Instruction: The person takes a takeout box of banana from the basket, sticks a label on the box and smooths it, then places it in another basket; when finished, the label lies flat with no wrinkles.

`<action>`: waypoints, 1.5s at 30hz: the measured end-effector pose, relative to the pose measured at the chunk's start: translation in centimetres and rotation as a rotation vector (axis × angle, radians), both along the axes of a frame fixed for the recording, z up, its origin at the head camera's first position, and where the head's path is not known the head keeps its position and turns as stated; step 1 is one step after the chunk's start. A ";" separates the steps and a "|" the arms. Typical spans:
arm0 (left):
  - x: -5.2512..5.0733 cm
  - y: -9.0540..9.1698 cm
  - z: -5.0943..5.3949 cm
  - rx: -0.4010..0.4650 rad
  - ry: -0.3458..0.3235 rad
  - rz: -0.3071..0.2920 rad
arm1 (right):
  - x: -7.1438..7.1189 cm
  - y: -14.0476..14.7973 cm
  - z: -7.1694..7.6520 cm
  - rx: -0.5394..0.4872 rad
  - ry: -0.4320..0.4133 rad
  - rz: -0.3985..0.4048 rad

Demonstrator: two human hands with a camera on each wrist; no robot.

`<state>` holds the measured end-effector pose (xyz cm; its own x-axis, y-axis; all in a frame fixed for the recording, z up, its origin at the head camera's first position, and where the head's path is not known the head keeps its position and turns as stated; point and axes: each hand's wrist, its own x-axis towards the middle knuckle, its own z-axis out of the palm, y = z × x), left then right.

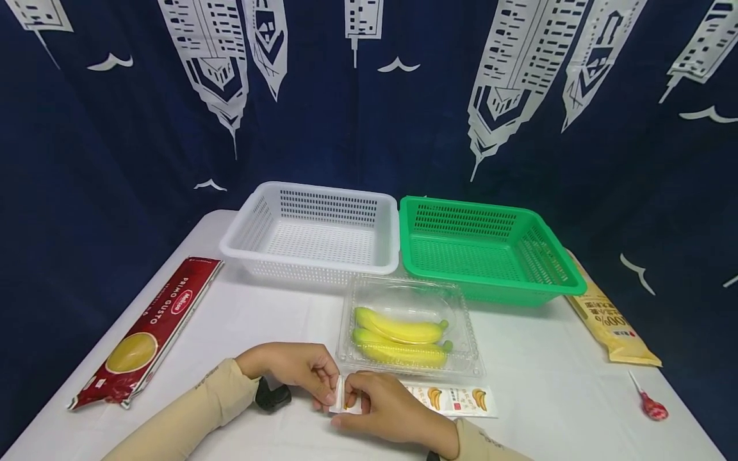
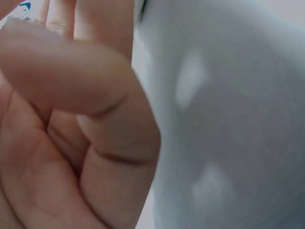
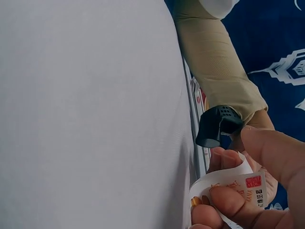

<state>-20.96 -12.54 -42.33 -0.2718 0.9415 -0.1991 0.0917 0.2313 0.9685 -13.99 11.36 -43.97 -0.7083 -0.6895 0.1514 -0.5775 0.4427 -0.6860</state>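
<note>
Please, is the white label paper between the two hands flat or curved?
Curved. In the right wrist view, the label paper bends in an arc where the left hand and right hand pinch it.

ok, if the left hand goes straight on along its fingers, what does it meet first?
Beyond the white label both hands pinch, probably the right hand: in the head view the left hand points toward it. Depth between the fingertips is hard to judge.
</note>
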 end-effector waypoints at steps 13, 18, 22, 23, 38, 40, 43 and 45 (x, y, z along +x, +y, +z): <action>-0.1 -0.4 0.3 -0.032 0.030 0.016 | -0.1 0.1 0.1 -0.010 0.043 0.001; -0.1 -0.7 0.6 -0.074 0.027 0.019 | -0.1 0.2 0.1 0.006 0.031 0.001; -0.2 -1.2 0.9 -0.111 0.016 0.028 | -0.2 0.3 -0.3 -0.019 0.058 0.008; -0.2 -1.3 0.9 -0.114 0.012 0.026 | -0.2 0.4 -0.5 -0.030 0.066 0.009; -0.8 -2.0 0.9 -0.184 0.020 0.085 | -0.1 1.2 -1.3 -0.107 0.021 0.037; -0.9 -2.1 0.9 -0.196 0.036 0.096 | 0.3 1.0 -0.3 -0.106 0.012 0.041; -0.9 -2.4 1.0 -0.208 0.076 0.110 | 0.7 0.8 1.1 -0.107 -0.001 0.044; -1.0 -2.6 1.1 -0.223 0.118 0.132 | 0.8 0.8 1.3 -0.115 -0.004 0.044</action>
